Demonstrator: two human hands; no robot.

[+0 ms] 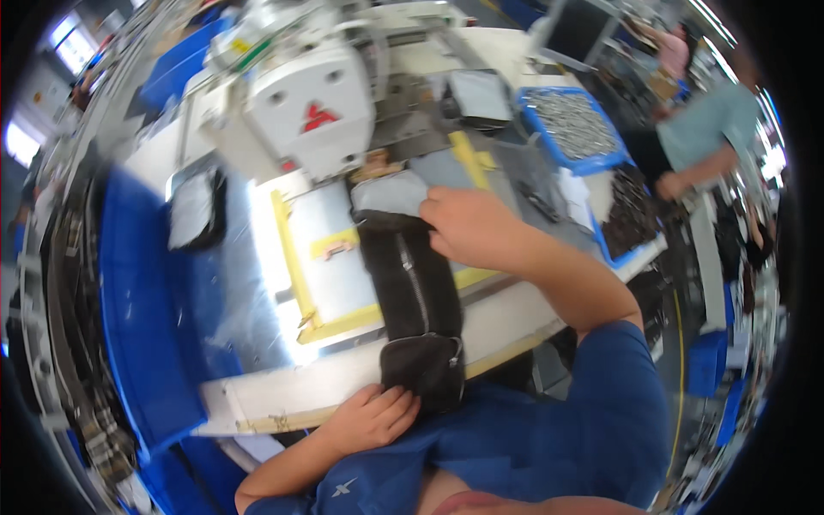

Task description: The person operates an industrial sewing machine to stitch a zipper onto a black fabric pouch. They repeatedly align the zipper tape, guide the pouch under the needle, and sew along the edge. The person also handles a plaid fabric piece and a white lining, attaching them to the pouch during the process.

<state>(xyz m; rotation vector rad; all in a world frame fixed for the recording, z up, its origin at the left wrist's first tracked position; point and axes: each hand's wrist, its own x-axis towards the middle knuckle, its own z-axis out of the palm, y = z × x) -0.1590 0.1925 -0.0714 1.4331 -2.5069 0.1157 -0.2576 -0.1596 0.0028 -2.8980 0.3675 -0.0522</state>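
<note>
A long black zippered fabric piece, like an unfolded bag (396,275), stretches from under the sewing machine head to the table's front edge. Its far end carries a light grey panel (390,199); at the near end a black pouch part (424,365) hangs over the edge toward my body. My right hand (472,227) is closed on the right side of the grey panel, its fingertips partly hidden. Bent fingers of my left hand (378,419) lie over the lower left corner of the pouch part and grip it there.
The white sewing machine head (309,107) stands above a yellow-bordered plate (296,266). Black-and-grey pieces lie left (196,210) and behind (479,96). A blue tray of small metal parts (573,129) is at right; a blue bin (142,318) flanks the left. A co-worker (699,129) stands beyond.
</note>
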